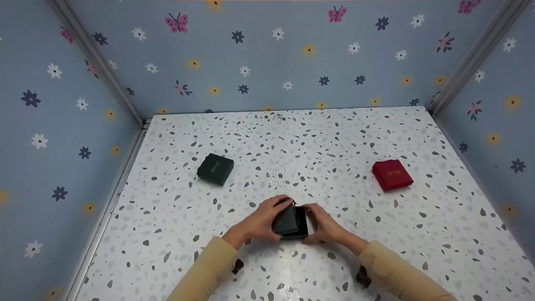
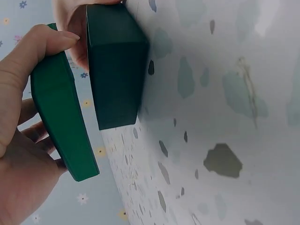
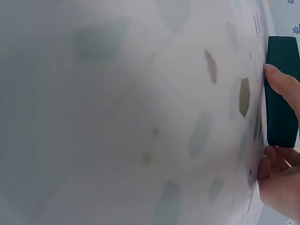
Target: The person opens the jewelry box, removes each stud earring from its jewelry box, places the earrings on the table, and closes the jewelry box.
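Observation:
A small dark green gift box stands partly uncovered between both hands, close to the front middle of the table. My left hand (image 1: pixel 267 219) grips its lid (image 2: pixel 65 122), thumb on one side and fingers on the other. The lid is tilted, and a gap separates it from the base (image 2: pixel 117 70) in the left wrist view. Low on the table, my right hand (image 1: pixel 324 225) holds the base by opposite sides, its thumb on the near wall in the right wrist view. The base's dark inside (image 1: pixel 301 221) shows to the right of the lid in the head view; its contents are hidden.
Farther back on the left lies a dark green box (image 1: pixel 215 169) with gold lettering. A red box (image 1: pixel 393 174), also gold-lettered, lies to the right. The speckled white table (image 1: pixel 292 142) is bounded by blue flowered panels (image 1: pixel 284 58) at the back and both sides.

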### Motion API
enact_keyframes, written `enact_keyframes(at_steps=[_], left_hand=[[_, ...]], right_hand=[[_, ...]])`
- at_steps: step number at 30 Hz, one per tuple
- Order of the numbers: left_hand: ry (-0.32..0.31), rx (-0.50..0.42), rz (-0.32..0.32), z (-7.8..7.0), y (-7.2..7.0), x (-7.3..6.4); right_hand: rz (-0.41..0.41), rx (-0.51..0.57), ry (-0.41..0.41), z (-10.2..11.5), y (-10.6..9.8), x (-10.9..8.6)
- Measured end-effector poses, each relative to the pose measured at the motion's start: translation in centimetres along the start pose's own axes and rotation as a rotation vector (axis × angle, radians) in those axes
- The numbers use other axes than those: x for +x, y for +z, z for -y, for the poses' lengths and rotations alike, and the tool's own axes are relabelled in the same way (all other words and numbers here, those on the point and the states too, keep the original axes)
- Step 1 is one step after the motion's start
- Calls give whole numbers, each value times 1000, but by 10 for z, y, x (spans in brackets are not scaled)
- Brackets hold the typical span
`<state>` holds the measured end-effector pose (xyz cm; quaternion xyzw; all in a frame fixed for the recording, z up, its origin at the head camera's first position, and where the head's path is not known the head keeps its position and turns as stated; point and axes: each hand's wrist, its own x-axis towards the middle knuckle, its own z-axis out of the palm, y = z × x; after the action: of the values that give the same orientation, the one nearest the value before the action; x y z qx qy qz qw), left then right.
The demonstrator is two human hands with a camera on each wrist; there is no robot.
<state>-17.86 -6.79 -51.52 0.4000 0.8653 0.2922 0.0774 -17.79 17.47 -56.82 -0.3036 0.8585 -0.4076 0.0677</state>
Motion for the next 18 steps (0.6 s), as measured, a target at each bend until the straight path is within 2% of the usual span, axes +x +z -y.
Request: enact_keyframes(at_steps=[10, 18], left_hand=[[-56, 7, -12, 10, -8, -13], [-86, -21, -14, 21, -13, -25]], right_hand=[[11, 10, 71, 2, 0, 1], [-2, 7, 75, 2, 1, 1]])
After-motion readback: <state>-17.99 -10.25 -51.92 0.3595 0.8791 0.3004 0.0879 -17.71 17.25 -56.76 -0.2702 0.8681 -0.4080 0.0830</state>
